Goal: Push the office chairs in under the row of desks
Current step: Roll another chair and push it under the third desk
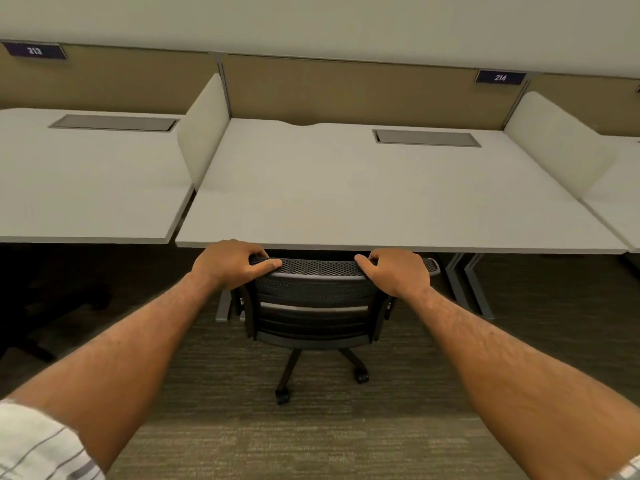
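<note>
At lower centre of the frame the chair (313, 299) stands on the carpet (311, 445), the top of its mesh back just beside the front edge of the middle surface (346, 195) (the one below the 214 label (500, 77), upper right). The left hand (230, 261) grips the back's left end and the right hand (398, 271) its right end, fingers curled over, thumbs on the near side.

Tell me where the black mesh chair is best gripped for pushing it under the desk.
Likely the backrest's top edge, from behind, near both ends, as the left hand and right hand grip it now: wide, level, facing the person.
</note>
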Tool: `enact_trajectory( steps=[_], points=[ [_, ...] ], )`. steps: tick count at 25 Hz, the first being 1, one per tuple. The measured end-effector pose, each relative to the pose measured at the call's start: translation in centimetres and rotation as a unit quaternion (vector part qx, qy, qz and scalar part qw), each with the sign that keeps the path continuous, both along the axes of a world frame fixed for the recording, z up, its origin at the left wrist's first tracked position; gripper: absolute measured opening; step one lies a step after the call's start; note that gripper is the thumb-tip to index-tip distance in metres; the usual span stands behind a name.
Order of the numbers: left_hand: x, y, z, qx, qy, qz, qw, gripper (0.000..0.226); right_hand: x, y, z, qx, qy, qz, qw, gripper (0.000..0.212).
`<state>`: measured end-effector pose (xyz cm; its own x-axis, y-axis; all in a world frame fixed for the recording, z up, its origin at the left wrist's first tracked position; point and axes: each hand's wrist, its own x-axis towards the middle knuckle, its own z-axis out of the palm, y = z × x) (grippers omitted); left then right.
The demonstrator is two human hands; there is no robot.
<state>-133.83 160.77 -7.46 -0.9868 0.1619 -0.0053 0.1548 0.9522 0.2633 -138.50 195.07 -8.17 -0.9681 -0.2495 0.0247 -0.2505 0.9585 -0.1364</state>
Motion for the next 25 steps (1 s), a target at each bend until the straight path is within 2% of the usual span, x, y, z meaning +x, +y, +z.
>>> enact_trajectory(
  steps=[5, 9, 13, 15, 19, 25],
  points=[
    [-0.6, 0.1, 0.0, -0.022, 0.012, 0.000, 1.000, 0.078, -0.6, 0.3, -0.1, -0.006, 0.001, 0.002, 1.000, 0.058],
    [0.8, 1.0, 0.1, -0.027, 0.015, 0.019, 0.999, 0.059, -0.3, 0.5, -0.3, -0.008, -0.008, 0.006, 1.000, 0.060],
    [3.5, 3.1, 1.0, -0.025, 0.048, 0.046, 0.997, 0.071, 0.1, 0.9, -0.3, -0.013, -0.029, 0.022, 0.999, 0.060],
    [4.9, 4.3, 1.4, -0.051, 0.062, 0.063, 0.995, 0.068, 0.3, 1.2, -0.1, -0.019, -0.034, 0.034, 0.999, 0.057],
    [8.0, 6.8, 1.9, -0.098, 0.048, 0.099, 0.989, 0.078, 1.4, 2.8, 0.6, -0.086, 0.005, 0.076, 0.993, 0.051],
    [15.5, 8.3, 3.5, -0.172, 0.072, 0.194, 0.963, 0.091, 4.6, 4.2, 3.1, -0.069, 0.056, 0.187, 0.978, 0.072]
  ],
)
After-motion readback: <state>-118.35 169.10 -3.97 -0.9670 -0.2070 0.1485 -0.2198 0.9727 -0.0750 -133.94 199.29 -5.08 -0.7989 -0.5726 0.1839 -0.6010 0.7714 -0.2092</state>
